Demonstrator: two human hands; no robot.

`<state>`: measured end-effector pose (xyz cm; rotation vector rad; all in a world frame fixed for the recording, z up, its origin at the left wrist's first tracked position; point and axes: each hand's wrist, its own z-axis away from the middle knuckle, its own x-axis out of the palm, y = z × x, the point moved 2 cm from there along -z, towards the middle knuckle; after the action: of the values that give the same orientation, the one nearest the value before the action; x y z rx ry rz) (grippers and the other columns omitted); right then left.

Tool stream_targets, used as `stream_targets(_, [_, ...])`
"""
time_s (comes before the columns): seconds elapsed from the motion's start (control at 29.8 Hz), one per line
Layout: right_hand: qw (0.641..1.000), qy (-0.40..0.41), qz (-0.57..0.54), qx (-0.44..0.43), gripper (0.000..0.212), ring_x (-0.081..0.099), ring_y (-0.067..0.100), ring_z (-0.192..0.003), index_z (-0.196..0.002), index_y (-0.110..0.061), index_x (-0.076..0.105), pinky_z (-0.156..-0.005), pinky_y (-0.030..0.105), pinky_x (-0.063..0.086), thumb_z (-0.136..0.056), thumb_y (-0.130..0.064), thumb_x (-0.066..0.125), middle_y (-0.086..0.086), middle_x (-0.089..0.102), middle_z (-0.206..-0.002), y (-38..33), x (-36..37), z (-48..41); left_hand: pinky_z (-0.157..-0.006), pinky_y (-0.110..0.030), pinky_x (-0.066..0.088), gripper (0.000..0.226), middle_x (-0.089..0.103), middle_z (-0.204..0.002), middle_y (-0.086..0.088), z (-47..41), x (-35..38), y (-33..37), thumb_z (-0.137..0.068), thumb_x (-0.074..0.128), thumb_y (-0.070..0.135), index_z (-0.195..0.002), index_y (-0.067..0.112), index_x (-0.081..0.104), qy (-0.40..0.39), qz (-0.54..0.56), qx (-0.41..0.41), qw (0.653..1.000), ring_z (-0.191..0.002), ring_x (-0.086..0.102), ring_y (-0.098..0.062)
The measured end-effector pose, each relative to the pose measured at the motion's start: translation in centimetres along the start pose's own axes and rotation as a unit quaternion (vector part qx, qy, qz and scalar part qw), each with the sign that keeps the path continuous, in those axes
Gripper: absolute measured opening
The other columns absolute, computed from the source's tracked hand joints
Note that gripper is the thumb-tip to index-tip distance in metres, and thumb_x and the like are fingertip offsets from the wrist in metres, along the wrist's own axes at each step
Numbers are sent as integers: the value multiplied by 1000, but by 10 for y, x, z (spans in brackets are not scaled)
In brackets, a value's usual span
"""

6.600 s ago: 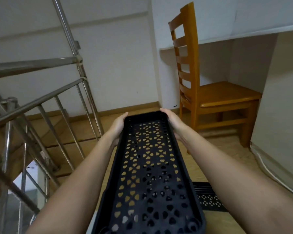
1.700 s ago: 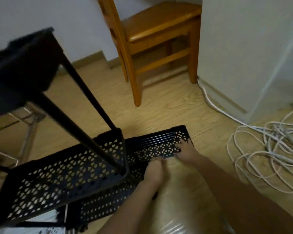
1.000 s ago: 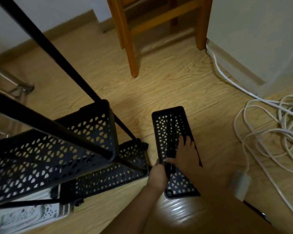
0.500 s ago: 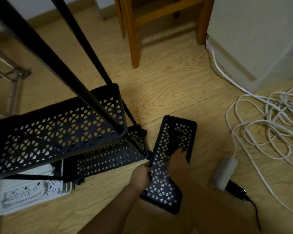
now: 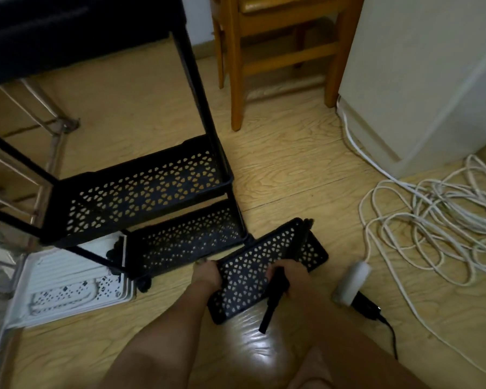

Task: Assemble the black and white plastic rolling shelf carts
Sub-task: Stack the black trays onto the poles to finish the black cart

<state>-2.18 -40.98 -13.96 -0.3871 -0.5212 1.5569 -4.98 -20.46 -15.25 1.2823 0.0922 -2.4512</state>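
1. The left hand point(image 5: 206, 272) is gripping the near-left rim of a flat black plastic tray full of little holes point(image 5: 244, 276). Its fingers are curling over the edge, probably to stop the tray from sliding.
2. The right hand point(image 5: 288, 276) is wrapping its fingers round a thin black pole point(image 5: 271, 304) that is lying across the tray. There may be more than one pole; I cannot tell.
3. The tray is lying on the yellow wooden floor point(image 5: 278, 164), just beside the corner of the tall black plastic rolling cart point(image 5: 143, 192). I think it is being kept close because it is going on the cart next.
4. The cart is standing up, with two holey shelves one above the other and poles holding them apart.
5. A stack of flat white plastic trays point(image 5: 68, 282) is lying by the cart's left end, probably waiting for the white cart.
6. A white plug block point(image 5: 351, 279) and loose white cables point(image 5: 432, 220) are lying off to the right, apart from the tray.
7. A brown wooden chair point(image 5: 236, 80) is standing farthest back.
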Motion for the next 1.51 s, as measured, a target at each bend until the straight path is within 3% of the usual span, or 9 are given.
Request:
stream_targets(0.13, [988, 53, -90, -116, 7, 48, 18, -50, -87, -4, 52, -52, 29, 45, -94, -4, 52, 6, 50, -59, -45, 2, 46, -73, -26, 46, 17, 63, -92, -2, 35, -56, 12, -93, 50, 18, -81, 16, 62, -3, 59, 26, 998, -96, 62, -19])
stream_targets(0.27, [948, 85, -4, -308, 9, 51, 15, -55, -89, -11, 56, -53, 24, 45, -95, -18, 56, 4, 54, -66, -103, 6, 116, -89, -21, 45, 27, 64, -119, 7, 109, -144, 23, -95, 51, 26, -119, 20, 64, 149, 70, 156, 974, -105, 60, -8])
stream_targets(0.44, [896, 115, 125, -410, 15, 56, 15, -56, -84, -13, 60, -53, 27, 41, -90, -26, 63, 2, 60, -63, -175, 9, 209, -88, -21, 46, 28, 66, -111, 5, 220, -252, 13, -91, 58, 23, -118, 20, 63, 453, 48, 299, 838, -103, 58, -9])
stream_targets(0.57, [840, 133, 164, -500, 16, 54, 17, -59, -80, -19, 55, -57, 29, 39, -91, -29, 61, 0, 57, -65, -218, 14, 285, -93, -30, 36, 46, 56, -119, -6, 269, -318, -14, -81, 69, 20, -124, 14, 56, 638, -19, 250, 728, -110, 47, -23])
stream_targets(0.77, [729, 125, 289, -607, 13, 55, 11, -80, -87, -35, 54, -71, 30, 41, -90, -25, 62, -15, 55, -82, -261, 55, 367, -105, -40, 34, 85, 44, -140, -10, 250, -368, -61, -82, 71, 31, -149, 23, 19, 418, -142, 35, 896, -127, 43, -29])
stream_targets(0.91, [679, 99, 444, -576, 13, 55, 9, -74, -90, -31, 57, -57, 26, 41, -88, -20, 64, -6, 58, -82, -289, 96, 397, -90, -36, 48, 51, 61, -124, -8, 253, -386, -76, -87, 60, 9, -135, 18, 47, 445, -96, 93, 885, -113, 56, -24])
stream_targets(1.01, [619, 111, 528, -571, 17, 56, 13, -75, -98, -26, 56, -60, 27, 44, -86, -18, 65, -2, 60, -88, -314, 129, 411, -87, -33, 49, 40, 62, -117, -4, 259, -393, -82, -86, 64, 16, -125, 17, 55, 410, -100, 141, 896, -108, 59, -21])
stream_targets(1.31, [549, -10, 694, -466, 27, 60, 16, -89, -115, -20, 58, -77, 30, 45, -89, -29, 63, -2, 64, -100, -332, 231, 375, -74, -23, 49, 19, 59, -92, 13, 275, -389, -92, -82, 68, 35, -97, 31, 57, 384, -89, 244, 886, -86, 56, -2])
stream_targets(1.51, [551, -35, 670, -497, 32, 57, 16, -91, -119, -17, 59, -76, 29, 43, -94, -36, 56, -1, 63, -103, -321, 260, 343, -65, -20, 52, 36, 71, -81, 4, 269, -409, -106, -91, 52, 50, -90, 19, 71, 268, 261, 206, 904, -69, 65, -3])
